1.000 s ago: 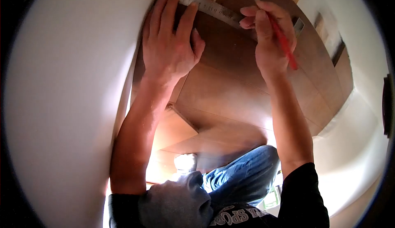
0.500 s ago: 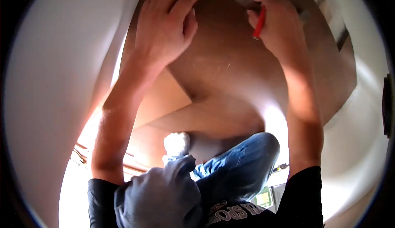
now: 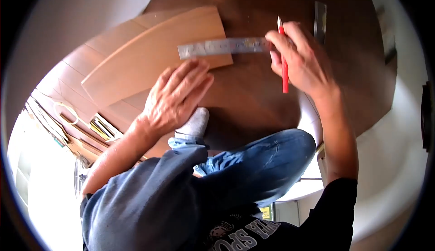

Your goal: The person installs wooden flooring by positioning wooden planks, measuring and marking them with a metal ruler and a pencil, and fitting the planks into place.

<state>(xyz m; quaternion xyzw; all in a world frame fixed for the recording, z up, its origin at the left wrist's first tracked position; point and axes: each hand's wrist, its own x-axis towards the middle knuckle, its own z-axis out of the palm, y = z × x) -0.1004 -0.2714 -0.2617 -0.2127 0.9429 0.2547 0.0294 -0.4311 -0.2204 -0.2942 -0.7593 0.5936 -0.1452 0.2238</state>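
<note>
My right hand [image 3: 304,65] is closed around the near end of a steel ruler [image 3: 210,48] and also grips a red pencil [image 3: 285,78], whose sharpened tip points away from me. The ruler reaches left over a light brown wooden board [image 3: 154,49], overlapping its right end; whether it touches the wood I cannot tell. My left hand [image 3: 174,95] holds nothing. Its fingers are stretched out just below the ruler's left end, over the board's near edge.
A dark, narrow flat bar [image 3: 320,22] lies on the dark brown wooden surface [image 3: 253,88] beyond my right hand. My foot in a white sock [image 3: 195,123] is close below my left hand. A small bundle of items [image 3: 104,128] shows at the left.
The view has shifted, and the ruler now lies nearly level over the board instead of slanting at the top. Both hands appear lower. My left hand has straightened its fingers near the ruler.
</note>
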